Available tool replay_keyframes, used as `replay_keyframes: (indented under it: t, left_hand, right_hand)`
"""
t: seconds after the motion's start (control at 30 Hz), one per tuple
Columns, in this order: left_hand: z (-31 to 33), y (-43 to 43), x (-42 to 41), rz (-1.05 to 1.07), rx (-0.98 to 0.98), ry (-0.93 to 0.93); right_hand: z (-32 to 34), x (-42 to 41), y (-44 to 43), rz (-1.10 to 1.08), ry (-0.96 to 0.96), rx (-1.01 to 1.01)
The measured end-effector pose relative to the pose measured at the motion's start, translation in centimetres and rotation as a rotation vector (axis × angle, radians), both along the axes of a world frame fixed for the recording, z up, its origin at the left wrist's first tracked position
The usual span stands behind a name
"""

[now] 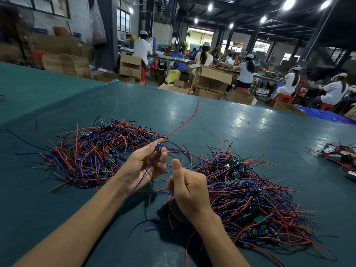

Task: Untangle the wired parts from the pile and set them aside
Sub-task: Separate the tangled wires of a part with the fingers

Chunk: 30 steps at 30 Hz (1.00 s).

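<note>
Now the left hand (pixel 144 166) pinches a part (pixel 159 147), red wire (pixel 185 122) pointing far-right, blue wire (pixel 141 177) near-left, beside the left pile (pixel 92 151); right hand (pixel 189 187) clenches tangled wires (pixel 162 192).

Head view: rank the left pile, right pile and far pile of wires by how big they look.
1. Right pile, though nearest the camera.
2. Left pile.
3. Far pile, cropped by the frame edge, so unsure.

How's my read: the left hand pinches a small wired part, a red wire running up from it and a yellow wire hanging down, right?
Not quite. The head view shows the hanging wire below the wired part in the left hand is blue, not yellow. The red wire does run up.
</note>
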<state>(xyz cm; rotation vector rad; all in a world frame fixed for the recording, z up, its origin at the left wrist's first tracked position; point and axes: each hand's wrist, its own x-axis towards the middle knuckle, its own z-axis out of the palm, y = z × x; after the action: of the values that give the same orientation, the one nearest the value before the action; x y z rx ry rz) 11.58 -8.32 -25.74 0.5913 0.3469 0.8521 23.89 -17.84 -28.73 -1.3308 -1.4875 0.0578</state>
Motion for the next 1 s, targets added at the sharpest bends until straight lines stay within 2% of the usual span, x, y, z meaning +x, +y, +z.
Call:
replay_keyframes:
  t: [0.2, 0.27, 0.33, 0.43, 0.53, 0.6, 0.67, 0.8, 0.9, 1.0]
  left_hand:
    - [-0.3, 0.5, -1.5, -0.445, -0.257, -0.298]
    - [-0.4, 0.7, -1.8, -0.520, -0.315, -0.371]
    - [-0.1, 0.7, -1.3, -0.424, -0.250, -0.275]
    - [-0.1, 0.4, -0.1, -0.074, 0.062, 0.021]
    - [-0.9, 0.3, 0.5, 0.007, 0.163, 0.064]
    - [-1.1, 0.3, 0.4, -0.024, 0.182, 0.071]
    - [-1.1, 0.1, 0.3, -0.079, 0.226, 0.080]
    - [-1.1, -0.4, 0.1, -0.208, 0.335, 0.118]
    - [-1.2, -0.8, 0.2, -0.249, 0.343, 0.161]
    - [-1.4, -0.7, 0.4, -0.243, 0.328, 0.183]
  right_hand:
    - [0.3, -0.2, -0.2, -0.001, -0.043, 0.000]
    - [0.3, -0.1, -0.2, -0.001, -0.045, -0.009]
    - [0.2, -0.1, -0.1, -0.001, -0.040, -0.021]
    - [-0.1, 0.0, 0.1, -0.009, -0.032, -0.019]
    - [-0.2, 0.1, 0.3, -0.030, 0.023, -0.026]
    - [-0.1, -0.1, 0.4, -0.047, 0.145, -0.058]
    - [0.3, -0.2, 0.3, -0.033, 0.349, -0.094]
    - [1.5, 0.1, 0.3, 0.149, 0.698, -0.205]
    - [2.2, 0.6, 0.3, 0.245, 0.846, -0.238]
    - [3.0, 0.9, 0.0, 0.290, 0.950, -0.187]
